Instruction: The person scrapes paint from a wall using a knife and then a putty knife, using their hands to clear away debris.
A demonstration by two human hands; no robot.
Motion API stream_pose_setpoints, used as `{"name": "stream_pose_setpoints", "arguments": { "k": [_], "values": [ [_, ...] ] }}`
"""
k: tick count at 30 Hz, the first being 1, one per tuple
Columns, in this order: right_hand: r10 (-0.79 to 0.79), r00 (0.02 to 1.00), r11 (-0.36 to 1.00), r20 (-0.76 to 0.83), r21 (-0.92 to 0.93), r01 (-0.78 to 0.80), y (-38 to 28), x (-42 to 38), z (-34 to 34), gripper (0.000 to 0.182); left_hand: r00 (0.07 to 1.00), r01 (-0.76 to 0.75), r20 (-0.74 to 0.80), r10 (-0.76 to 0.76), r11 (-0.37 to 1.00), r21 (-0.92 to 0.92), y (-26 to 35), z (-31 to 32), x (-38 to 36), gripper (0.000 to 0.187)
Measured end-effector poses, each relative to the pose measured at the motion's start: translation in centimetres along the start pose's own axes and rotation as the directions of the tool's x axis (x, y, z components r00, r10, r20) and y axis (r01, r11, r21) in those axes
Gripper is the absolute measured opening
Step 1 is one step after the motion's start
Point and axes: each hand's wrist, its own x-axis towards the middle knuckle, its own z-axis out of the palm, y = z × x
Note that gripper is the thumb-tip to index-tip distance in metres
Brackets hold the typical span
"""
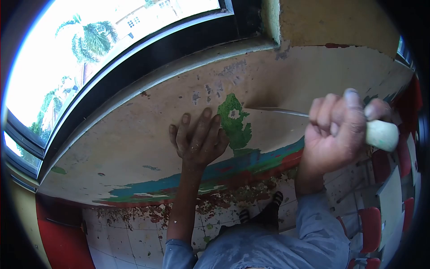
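On the wall (148,130), my left hand (199,141) lies flat with its fingers spread, just left of a patch of green paint (237,127). My right hand (338,130) is wrapped round the pale handle (381,135) of a scraper. Its thin metal blade (282,110) points left, and the tip is at the wall near the upper right edge of the green patch. Blue, green and red paint remnants (179,183) run along the lower part of the wall.
A window (112,58) with a dark frame is at the upper left, above a sill. Paint flakes (152,215) lie on the tiled floor (107,237) by the wall. Red chairs (371,228) and a pale table (390,201) stand at the right.
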Motion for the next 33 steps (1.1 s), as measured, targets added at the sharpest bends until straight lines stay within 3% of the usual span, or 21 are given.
{"name": "stream_pose_setpoints", "arguments": {
  "k": [1,3,4,9,11,13,14,15,17,21,22,24,25,27,30,31,32,33],
  "values": [
    [-0.019,1.000,0.985,0.004,0.169,0.018,-0.3,0.5,-1.0,0.018,1.000,-0.002,-0.002,0.002,1.000,0.001,-0.1,0.1,0.1,0.021],
    [0.044,0.997,0.994,-0.065,0.098,-0.037,-0.2,0.5,-0.6,0.018,1.000,0.002,0.008,-0.002,1.000,0.004,0.0,0.0,0.0,0.021],
    [0.084,0.996,0.991,-0.001,-0.105,-0.083,0.9,-0.5,-0.4,0.018,1.000,0.008,0.015,-0.008,1.000,0.007,0.1,-0.2,-0.2,0.021],
    [0.028,0.996,0.975,-0.079,0.221,-0.010,-0.3,0.4,-0.8,0.024,0.997,-0.071,0.019,0.070,0.998,0.003,-0.2,-0.2,0.2,0.024],
    [0.024,0.999,0.997,-0.032,-0.068,-0.026,1.2,-1.0,0.0,0.022,1.000,-0.016,0.027,0.016,1.000,0.000,0.1,-0.4,-0.2,0.021],
    [0.036,0.999,0.999,-0.028,-0.028,-0.036,0.5,-1.1,-0.1,0.022,1.000,-0.005,0.000,0.005,1.000,-0.002,-0.3,0.2,0.3,0.020],
    [0.055,0.986,0.983,-0.157,0.183,-0.026,-0.4,-0.3,-0.7,0.022,1.000,-0.004,-0.004,0.004,1.000,-0.004,-0.3,0.3,0.3,0.021],
    [0.079,0.984,0.983,-0.162,0.175,-0.050,0.0,-0.3,-0.8,0.022,1.000,0.004,0.003,-0.004,1.000,-0.005,-0.1,0.0,-0.1,0.021],
    [0.126,0.992,0.988,0.015,-0.093,-0.125,0.9,-1.5,0.4,0.020,1.000,0.010,0.019,-0.010,1.000,0.001,0.0,-0.2,-0.3,0.021],
    [0.147,0.969,0.988,-0.198,-0.017,-0.153,0.1,-0.4,-0.4,0.021,1.000,0.008,0.011,-0.008,1.000,0.008,0.0,0.0,-0.1,0.020],
    [0.137,0.982,0.981,-0.131,-0.120,-0.153,0.8,-1.2,-0.5,0.020,1.000,0.015,0.009,-0.015,1.000,0.005,0.1,-0.1,-0.2,0.020],
    [0.054,0.999,0.997,-0.007,-0.047,-0.054,1.3,-1.4,-0.5,0.018,1.000,0.007,-0.001,-0.007,1.000,-0.004,0.0,0.0,-0.1,0.020],
    [0.068,0.992,0.998,-0.109,0.018,-0.067,0.5,-0.7,-1.1,0.019,1.000,0.000,0.000,0.000,1.000,0.000,-0.2,0.1,0.1,0.020],
    [0.093,0.981,0.985,-0.169,-0.131,-0.116,1.0,-1.1,-0.3,0.020,1.000,0.002,0.019,-0.003,1.000,0.007,-0.1,-0.2,0.0,0.020],
    [0.064,0.989,0.997,-0.134,0.043,-0.059,1.0,-1.2,-1.0,0.021,1.000,0.010,-0.003,-0.010,1.000,-0.014,-0.1,0.1,-0.2,0.021],
    [0.060,0.988,0.968,-0.145,0.252,-0.022,0.0,-0.4,-1.7,0.021,1.000,0.003,-0.001,-0.003,1.000,-0.007,-0.2,0.2,-0.1,0.021],
    [0.065,0.986,0.982,-0.152,0.183,-0.036,0.2,-0.5,-1.5,0.021,1.000,0.003,0.009,-0.003,1.000,0.001,-0.2,0.1,-0.1,0.021],
    [0.091,0.991,0.994,-0.103,-0.053,-0.097,1.0,-1.3,-0.4,0.021,1.000,-0.001,0.020,0.001,1.000,0.007,-0.1,-0.1,-0.2,0.021]
  ]
}}
